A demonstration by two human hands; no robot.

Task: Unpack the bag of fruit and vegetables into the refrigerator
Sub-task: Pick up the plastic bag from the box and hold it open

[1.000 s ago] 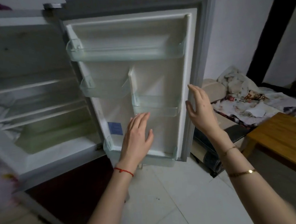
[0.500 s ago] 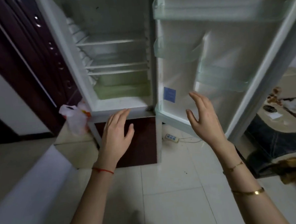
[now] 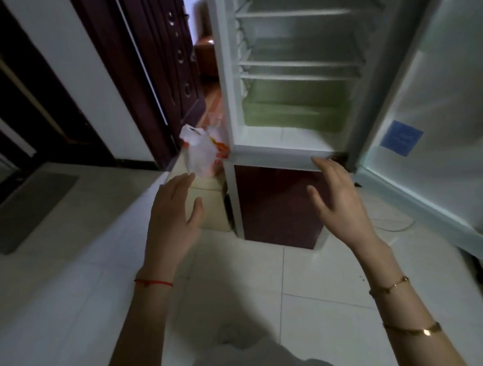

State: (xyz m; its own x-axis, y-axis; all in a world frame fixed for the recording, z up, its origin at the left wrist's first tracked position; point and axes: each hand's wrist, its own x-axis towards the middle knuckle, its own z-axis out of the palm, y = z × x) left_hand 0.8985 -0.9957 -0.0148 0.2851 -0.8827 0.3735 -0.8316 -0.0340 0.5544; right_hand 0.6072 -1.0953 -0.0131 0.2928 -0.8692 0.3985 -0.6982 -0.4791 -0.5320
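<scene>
The refrigerator [image 3: 277,150] stands open at the upper right, its white shelves bare and a green drawer [image 3: 295,110] at the bottom. Its door [image 3: 438,116] is swung out to the right. A white plastic bag [image 3: 201,151] with orange showing through sits on a low tiled ledge [image 3: 208,212] just left of the refrigerator. My left hand [image 3: 172,214] is open, fingers spread, a little below the bag and not touching it. My right hand [image 3: 339,203] is open in front of the refrigerator's dark lower panel [image 3: 275,209], holding nothing.
A dark wooden door [image 3: 156,83] stands ajar behind the bag. A grey mat [image 3: 31,207] lies on the tiled floor at the left. A cable [image 3: 396,225] runs on the floor under the refrigerator door.
The view has swung left and down, from the refrigerator door to the bag beside the refrigerator. Both hands have stayed open and now reach lower, the left one close to the bag.
</scene>
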